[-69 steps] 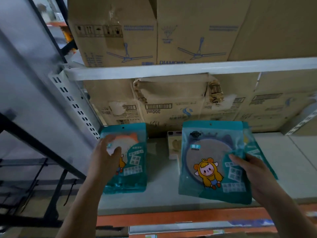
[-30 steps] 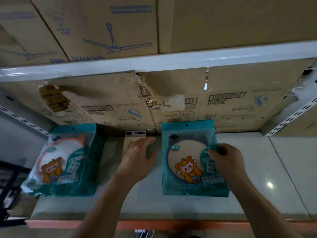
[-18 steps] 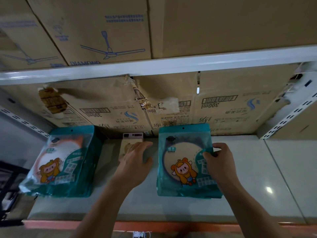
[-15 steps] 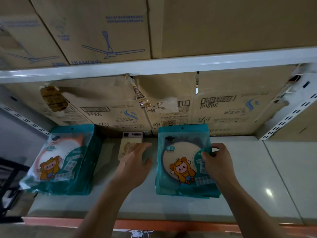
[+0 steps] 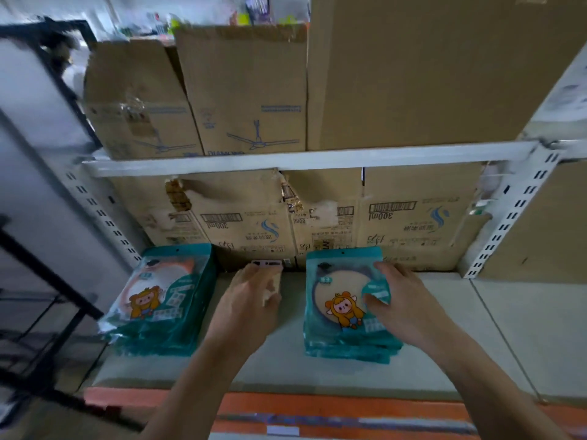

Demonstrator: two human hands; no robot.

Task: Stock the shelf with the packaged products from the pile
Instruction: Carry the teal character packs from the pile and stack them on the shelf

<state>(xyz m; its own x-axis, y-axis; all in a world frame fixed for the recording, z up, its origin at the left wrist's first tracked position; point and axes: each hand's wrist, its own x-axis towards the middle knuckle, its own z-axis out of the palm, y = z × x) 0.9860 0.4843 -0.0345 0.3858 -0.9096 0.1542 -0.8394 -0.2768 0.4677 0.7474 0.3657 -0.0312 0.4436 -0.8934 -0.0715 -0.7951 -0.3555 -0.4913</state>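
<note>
Two stacks of teal packaged products with a cartoon figure lie on the grey shelf board [image 5: 286, 363]. The left stack [image 5: 158, 300] sits by the shelf's left upright. On top of the right stack [image 5: 336, 312] my right hand [image 5: 400, 303] rests with fingers spread and relaxed. Between the stacks stands a small cream box with a pink top [image 5: 268, 268]. My left hand [image 5: 247, 303] covers most of it, fingers and thumb curled round its sides; the hand is blurred.
Brown cartons [image 5: 397, 223] fill the back of this shelf, and ceiling-fan cartons [image 5: 247, 96] stand on the shelf above [image 5: 286, 160]. Slotted white uprights [image 5: 508, 217] frame the bay. An orange rail [image 5: 286, 404] runs along the front edge. A black rack [image 5: 47, 281] stands at left.
My right hand set the package stack down on the shelf and went from pinching its edge to lying spread on top. My left hand left the left stack and closed round the small box.
</note>
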